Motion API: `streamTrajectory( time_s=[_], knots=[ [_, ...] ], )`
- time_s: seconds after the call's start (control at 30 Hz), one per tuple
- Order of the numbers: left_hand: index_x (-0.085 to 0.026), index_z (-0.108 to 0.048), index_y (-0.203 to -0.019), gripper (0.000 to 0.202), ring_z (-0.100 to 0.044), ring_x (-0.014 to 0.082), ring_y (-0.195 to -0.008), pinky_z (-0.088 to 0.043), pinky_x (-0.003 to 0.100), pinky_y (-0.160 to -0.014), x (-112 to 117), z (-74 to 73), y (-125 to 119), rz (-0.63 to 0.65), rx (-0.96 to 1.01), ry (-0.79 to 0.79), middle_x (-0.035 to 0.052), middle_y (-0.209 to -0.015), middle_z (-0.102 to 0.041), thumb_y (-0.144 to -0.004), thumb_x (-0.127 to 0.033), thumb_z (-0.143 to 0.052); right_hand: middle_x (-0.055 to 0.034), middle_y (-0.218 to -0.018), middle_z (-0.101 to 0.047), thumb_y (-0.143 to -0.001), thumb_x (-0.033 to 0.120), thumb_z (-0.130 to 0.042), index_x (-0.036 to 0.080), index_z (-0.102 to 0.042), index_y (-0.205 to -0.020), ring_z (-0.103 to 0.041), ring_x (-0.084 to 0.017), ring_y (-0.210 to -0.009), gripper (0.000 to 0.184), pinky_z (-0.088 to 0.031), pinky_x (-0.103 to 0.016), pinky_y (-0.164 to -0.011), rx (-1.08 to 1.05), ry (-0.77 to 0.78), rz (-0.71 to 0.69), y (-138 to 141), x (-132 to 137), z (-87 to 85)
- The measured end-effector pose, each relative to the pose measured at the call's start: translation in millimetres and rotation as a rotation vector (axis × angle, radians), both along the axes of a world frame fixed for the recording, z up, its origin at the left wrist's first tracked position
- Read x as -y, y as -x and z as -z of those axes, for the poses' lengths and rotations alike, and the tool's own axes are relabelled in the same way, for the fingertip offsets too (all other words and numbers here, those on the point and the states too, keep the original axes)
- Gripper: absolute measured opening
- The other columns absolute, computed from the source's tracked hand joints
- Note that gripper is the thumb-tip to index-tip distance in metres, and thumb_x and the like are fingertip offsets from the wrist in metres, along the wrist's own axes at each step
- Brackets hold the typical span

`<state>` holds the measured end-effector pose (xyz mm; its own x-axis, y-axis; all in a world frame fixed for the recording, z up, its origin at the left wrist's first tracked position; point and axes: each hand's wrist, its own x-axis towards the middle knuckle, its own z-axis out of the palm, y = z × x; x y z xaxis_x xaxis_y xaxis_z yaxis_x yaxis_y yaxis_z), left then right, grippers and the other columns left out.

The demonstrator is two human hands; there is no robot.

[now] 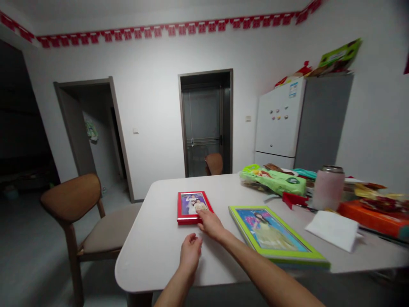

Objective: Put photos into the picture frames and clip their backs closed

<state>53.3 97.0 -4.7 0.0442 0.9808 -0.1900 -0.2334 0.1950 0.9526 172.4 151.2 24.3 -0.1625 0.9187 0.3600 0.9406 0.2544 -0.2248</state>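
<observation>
A red photo frame (182,221) lies face up on the white table, with a picture of people on a purple background. My right hand (211,224) is at its lower right corner, fingers over the front and thumb by the near edge. Just below the frame, my left hand (191,252) hovers apart from it with fingers curled in and nothing visible in them. To the right of my hands lies a larger lime-green photo frame (238,221), showing a person in a pale dress on blue.
On the right of the table (159,256) stand a pink bottle (328,189), a green packet (277,180), a white paper (334,230) and an orange box (373,217). A wooden chair (72,198) is at the left, a fridge (279,121) behind.
</observation>
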Motion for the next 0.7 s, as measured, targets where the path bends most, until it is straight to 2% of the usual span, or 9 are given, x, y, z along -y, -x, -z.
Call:
streamTrajectory(
  time_s=[0.1,0.17,0.27,0.37,0.43,0.5,0.6,0.7],
  knots=[
    [-0.013,-0.050,-0.091,0.026,-0.060,0.0146,-0.078,-0.043,0.023,-0.070,-2.0,1.6,11.7,-0.035,0.120,0.040,0.0068,-0.082,-0.061,-0.070,-0.023,-0.060,-0.0111,-0.102,-0.055,-0.072,0.014,-0.043,0.017,-0.053,-0.104,-0.047,-0.022,-0.096,0.034,-0.033,-0.035,-0.082,0.047,-0.026,-0.014,18.6,-6.4,0.5],
    [-0.013,-0.052,-0.084,0.020,-0.061,0.0146,-0.075,-0.044,0.024,-0.069,-3.5,1.6,15.2,-0.063,0.203,0.064,0.0068,-0.079,-0.061,-0.071,-0.024,-0.060,-0.0096,-0.097,-0.055,-0.074,0.013,-0.039,0.017,-0.057,-0.094,-0.046,-0.021,-0.095,0.027,-0.032,-0.034,-0.082,0.081,-0.035,-0.043,21.4,0.8,-1.0],
    [-0.014,-0.054,-0.076,0.012,-0.061,0.0150,-0.073,-0.046,0.026,-0.069,-2.8,-2.9,15.9,-0.097,0.325,0.055,0.0068,-0.075,-0.062,-0.073,-0.025,-0.056,-0.0071,-0.094,-0.054,-0.072,0.016,-0.044,0.018,-0.057,-0.088,-0.044,-0.020,-0.092,0.021,-0.032,-0.032,-0.082,0.116,-0.048,-0.115,24.4,27.5,-4.4],
    [-0.016,-0.056,-0.079,0.011,-0.060,0.0155,-0.076,-0.046,0.026,-0.071,7.6,-12.9,14.7,-0.143,0.424,-0.035,0.0045,-0.078,-0.064,-0.072,-0.024,-0.056,-0.0074,-0.091,-0.053,-0.069,0.015,-0.047,0.017,-0.056,-0.086,-0.045,-0.019,-0.087,0.020,-0.035,-0.032,-0.080,0.039,-0.063,-0.201,29.6,64.4,-7.6],
    [-0.018,-0.056,-0.083,0.016,-0.059,0.0163,-0.081,-0.045,0.026,-0.073,20.8,-20.5,15.0,-0.179,0.464,-0.107,0.0025,-0.082,-0.064,-0.070,-0.026,-0.057,-0.0078,-0.091,-0.053,-0.066,0.014,-0.050,0.017,-0.057,-0.086,-0.046,-0.019,-0.087,0.022,-0.036,-0.033,-0.079,-0.100,-0.050,-0.254,32.4,86.8,-10.0],
    [-0.018,-0.057,-0.086,0.023,-0.059,0.0185,-0.083,-0.045,0.027,-0.075,37.2,-27.5,17.0,-0.220,0.401,-0.191,0.0029,-0.085,-0.065,-0.067,-0.030,-0.058,-0.0089,-0.099,-0.053,-0.065,0.018,-0.053,0.018,-0.057,-0.093,-0.046,-0.021,-0.095,0.028,-0.035,-0.036,-0.084,-0.311,-0.016,-0.278,33.1,103.5,-14.2],
    [-0.013,-0.057,-0.089,0.030,-0.058,0.0224,-0.086,-0.044,0.029,-0.077,63.6,-37.6,20.6,-0.230,0.080,-0.344,0.0071,-0.088,-0.065,-0.065,-0.032,-0.058,-0.0092,-0.117,-0.047,-0.068,0.032,-0.051,0.021,-0.049,-0.110,-0.041,-0.022,-0.108,0.043,-0.032,-0.039,-0.091,-0.750,0.086,-0.248,28.9,117.1,-25.4],
    [-0.012,-0.052,-0.104,0.036,-0.055,0.0217,-0.093,-0.042,0.028,-0.081,88.0,-47.8,20.7,-0.103,-0.217,-0.531,0.0087,-0.100,-0.061,-0.072,-0.028,-0.051,-0.0096,-0.121,-0.045,-0.073,0.043,-0.043,0.022,-0.037,-0.121,-0.045,-0.022,-0.107,0.053,-0.039,-0.039,-0.085,-1.213,0.215,-0.144,19.4,125.1,-39.1]
  ],
)
